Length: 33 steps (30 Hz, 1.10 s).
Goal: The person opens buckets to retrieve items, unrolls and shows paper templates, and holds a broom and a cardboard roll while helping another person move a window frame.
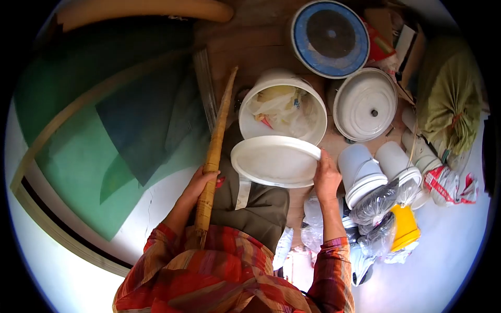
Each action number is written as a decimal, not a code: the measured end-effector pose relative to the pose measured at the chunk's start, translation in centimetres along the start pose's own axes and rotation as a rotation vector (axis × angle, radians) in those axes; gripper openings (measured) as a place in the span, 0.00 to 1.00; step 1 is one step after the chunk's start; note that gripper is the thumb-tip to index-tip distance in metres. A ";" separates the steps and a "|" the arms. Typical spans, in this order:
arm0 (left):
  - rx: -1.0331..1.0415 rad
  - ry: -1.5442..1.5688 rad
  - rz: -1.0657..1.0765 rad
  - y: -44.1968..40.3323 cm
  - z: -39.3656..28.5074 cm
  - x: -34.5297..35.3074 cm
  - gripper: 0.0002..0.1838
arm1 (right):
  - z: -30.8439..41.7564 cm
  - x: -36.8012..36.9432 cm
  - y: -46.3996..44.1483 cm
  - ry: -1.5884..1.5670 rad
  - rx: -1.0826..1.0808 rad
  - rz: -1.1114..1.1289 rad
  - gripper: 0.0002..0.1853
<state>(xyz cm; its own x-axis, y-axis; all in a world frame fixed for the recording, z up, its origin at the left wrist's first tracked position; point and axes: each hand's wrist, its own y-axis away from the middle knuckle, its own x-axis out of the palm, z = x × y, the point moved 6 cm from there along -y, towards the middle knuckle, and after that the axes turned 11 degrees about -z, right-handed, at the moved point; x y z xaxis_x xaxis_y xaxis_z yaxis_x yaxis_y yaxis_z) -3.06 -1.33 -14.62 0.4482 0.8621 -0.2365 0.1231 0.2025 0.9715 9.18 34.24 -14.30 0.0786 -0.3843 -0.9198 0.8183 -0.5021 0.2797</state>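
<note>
My left hand (204, 182) is wrapped round a long, tapered, yellow-brown roll (213, 156), whose thin tip points up and away from me. My right hand (327, 175) grips the right edge of a round white lid (276, 163), held tilted over my lap. Just beyond the lid stands an open white bucket (245, 117) with crumpled translucent plastic bags (284, 109) inside. Something small and red shows beside the fingers of my left hand.
Behind the bucket is a container with a blue top (330, 36); a round lidded pot (365, 104) is to its right. White pails (360, 169), a yellow container (403, 227) and a tied green sack (451, 99) are at the right. Green sheets (104, 156) lean at the left.
</note>
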 end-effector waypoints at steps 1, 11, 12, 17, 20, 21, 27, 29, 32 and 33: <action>0.007 -0.001 0.041 -0.1 -0.2 0.5 0.27 | -0.6 -0.2 0.0 0.021 0.029 0.028 0.21; 0.469 -0.972 -0.185 -6.0 5.9 0.8 0.37 | -12.9 -4.6 6.3 0.070 0.445 0.044 0.20; 0.521 -1.052 -0.260 -4.4 3.2 0.9 0.35 | -14.1 -4.9 7.7 0.066 0.478 0.029 0.20; 0.972 -0.814 -0.354 -3.6 -7.3 2.4 0.24 | -17.7 -4.5 14.7 -0.123 0.624 0.034 0.14; 0.952 -0.802 0.067 -7.2 -10.7 9.6 0.20 | -21.6 -1.7 21.4 -0.263 0.802 -0.004 0.11; 1.108 -0.818 0.118 -9.1 -10.9 12.3 0.19 | -19.9 -2.1 21.5 -0.372 0.940 0.046 0.09; 1.499 -0.973 -0.311 -16.1 -14.1 23.3 0.22 | -19.3 1.2 29.5 -0.616 1.286 0.036 0.09; 1.267 -1.093 -0.193 -18.5 -13.7 25.2 0.20 | -19.4 2.3 31.4 -0.643 1.319 0.044 0.09; 1.011 -1.264 0.122 -19.3 -8.4 26.9 0.23 | -19.7 2.8 33.0 -0.686 1.373 0.060 0.10; 1.076 -1.331 0.247 -18.3 -5.9 27.4 0.27 | -19.5 2.9 33.5 -0.708 1.391 0.045 0.11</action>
<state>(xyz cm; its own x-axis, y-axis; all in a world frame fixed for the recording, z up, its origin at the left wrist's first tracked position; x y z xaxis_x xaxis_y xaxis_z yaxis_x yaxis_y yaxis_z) 1.68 21.32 -38.74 0.8434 -0.2345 -0.4835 0.1844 -0.7188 0.6703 47.97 31.43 -12.96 -0.5138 -0.4902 -0.7040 -0.3595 -0.6221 0.6955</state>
